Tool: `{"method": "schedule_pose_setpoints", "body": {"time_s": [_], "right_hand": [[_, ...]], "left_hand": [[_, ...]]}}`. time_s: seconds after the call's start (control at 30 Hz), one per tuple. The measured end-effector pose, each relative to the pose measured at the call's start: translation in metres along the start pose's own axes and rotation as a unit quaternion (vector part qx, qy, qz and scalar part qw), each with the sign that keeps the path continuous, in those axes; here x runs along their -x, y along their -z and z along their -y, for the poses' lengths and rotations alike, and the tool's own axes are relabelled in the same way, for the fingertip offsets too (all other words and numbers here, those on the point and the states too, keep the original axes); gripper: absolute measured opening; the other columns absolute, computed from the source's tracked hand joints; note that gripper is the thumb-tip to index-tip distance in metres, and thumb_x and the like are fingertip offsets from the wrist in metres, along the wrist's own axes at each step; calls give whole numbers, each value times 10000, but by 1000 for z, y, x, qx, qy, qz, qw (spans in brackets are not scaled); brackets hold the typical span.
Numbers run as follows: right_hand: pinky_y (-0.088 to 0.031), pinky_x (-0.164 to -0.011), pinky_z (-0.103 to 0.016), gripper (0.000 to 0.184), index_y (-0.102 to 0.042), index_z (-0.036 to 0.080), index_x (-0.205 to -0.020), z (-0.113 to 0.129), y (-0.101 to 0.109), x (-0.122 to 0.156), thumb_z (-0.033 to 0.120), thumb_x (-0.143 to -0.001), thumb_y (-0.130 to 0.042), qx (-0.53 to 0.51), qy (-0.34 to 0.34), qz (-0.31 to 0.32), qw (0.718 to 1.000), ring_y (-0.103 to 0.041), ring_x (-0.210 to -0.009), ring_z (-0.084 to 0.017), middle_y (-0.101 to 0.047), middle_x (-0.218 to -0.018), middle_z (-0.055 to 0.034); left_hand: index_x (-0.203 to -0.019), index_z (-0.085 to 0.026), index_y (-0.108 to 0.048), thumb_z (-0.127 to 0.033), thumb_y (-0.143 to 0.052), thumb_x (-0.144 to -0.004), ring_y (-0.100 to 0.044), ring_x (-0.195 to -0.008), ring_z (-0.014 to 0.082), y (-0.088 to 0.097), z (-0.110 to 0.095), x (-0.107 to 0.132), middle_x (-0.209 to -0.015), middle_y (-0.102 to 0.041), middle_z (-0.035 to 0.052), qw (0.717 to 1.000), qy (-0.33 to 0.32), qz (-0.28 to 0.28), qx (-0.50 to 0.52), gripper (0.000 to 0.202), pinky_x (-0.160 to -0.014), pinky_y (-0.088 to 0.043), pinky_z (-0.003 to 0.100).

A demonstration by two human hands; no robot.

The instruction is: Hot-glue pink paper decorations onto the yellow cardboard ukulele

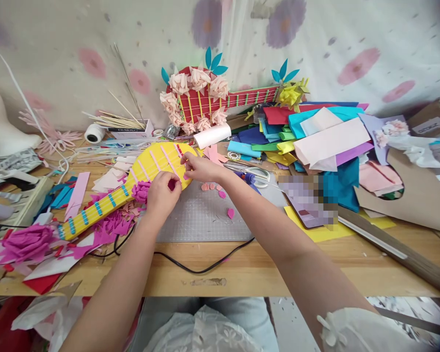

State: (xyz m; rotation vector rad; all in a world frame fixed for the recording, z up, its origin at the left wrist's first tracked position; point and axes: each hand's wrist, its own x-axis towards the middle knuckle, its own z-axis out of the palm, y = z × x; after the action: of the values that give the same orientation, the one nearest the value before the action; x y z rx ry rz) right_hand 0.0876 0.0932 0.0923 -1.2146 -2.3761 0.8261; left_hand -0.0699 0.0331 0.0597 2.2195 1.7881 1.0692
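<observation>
Over the yellow guitar (pixel 163 163), our left hand (pixel 164 193) and right hand (pixel 201 168) seemingly decorate, grips narrow, contents unclear; next needs steadiness

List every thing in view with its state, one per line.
Yellow guitar: strung, lying down
Red guitar: strung, standing upright
Magenta rose: open
Paper roll: lying on its side
Cutting mat: flat, partly covered
Coloured paper: heaped, overlapping
Black cord: curved, slack
Left hand: fingers bent, at yellow guitar
Right hand: fingers bent, at yellow guitar
</observation>
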Motion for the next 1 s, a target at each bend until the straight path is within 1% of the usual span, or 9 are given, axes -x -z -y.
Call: {"method": "schedule_pose_setpoints", "body": {"time_s": [0.13, 0.33, 0.6, 0.73, 0.87, 1.0], "right_hand": [[-322, -607, -238, 332, -449, 158, -1061, 4, -1, -7, 79, -739, -469, 37, 13, 16, 999, -540, -764, -148, -635, -847, -15], [-301, -585, -239, 330, -448, 156, -1084, 9, 1, -11, 88, -763, -482, 78, 12, 47, 996, -551, -808, -159, -646, -901, -32], [-317, -625, -244, 290, -461, 147, -1090, 16, -1, -11, 119, -803, -482, 116, 16, 55, 992, -550, -846, -172, -639, -977, -62], [-320, -622, -245, 288, -463, 151, -1085, 15, -2, -11, 132, -799, -484, 99, 16, 55, 993, -549, -819, -167, -644, -954, -53], [-334, -622, -240, 293, -460, 163, -1080, 11, -5, -12, 151, -788, -494, 45, 11, 47, 998, -557, -787, -154, -651, -911, -29], [-354, -624, -234, 291, -461, 172, -1069, 9, -6, -10, 166, -780, -497, 1, -2, 54, 999, -563, -759, -140, -656, -886, -13]], "left_hand": [[-713, -194, -558, -170, -536, -740, -567, -808, 179, -1, -1, 1, -784, -614, 27, 1000, 9, -10, 9, 42, -771, -443, 309], [-711, -188, -565, -157, -547, -720, -576, -805, 179, -1, 1, 1, -787, -621, 30, 999, 23, -11, 23, 37, -767, -450, 307], [-720, -195, -565, -146, -560, -707, -585, -825, 181, -1, 1, 1, -800, -629, 26, 999, 30, -10, 25, 50, -778, -452, 311], [-729, -193, -568, -147, -569, -708, -588, -838, 183, 1, 1, 0, -815, -634, 30, 999, 35, -5, 29, 51, -784, -453, 310], [-721, -197, -567, -154, -571, -713, -588, -841, 183, 2, 1, 1, -817, -637, 29, 999, 41, 1, 31, 45, -786, -454, 310], [-709, -198, -562, -149, -573, -709, -589, -843, 181, 2, 0, 1, -817, -639, 28, 999, 42, 6, 32, 51, -789, -455, 307]]}}
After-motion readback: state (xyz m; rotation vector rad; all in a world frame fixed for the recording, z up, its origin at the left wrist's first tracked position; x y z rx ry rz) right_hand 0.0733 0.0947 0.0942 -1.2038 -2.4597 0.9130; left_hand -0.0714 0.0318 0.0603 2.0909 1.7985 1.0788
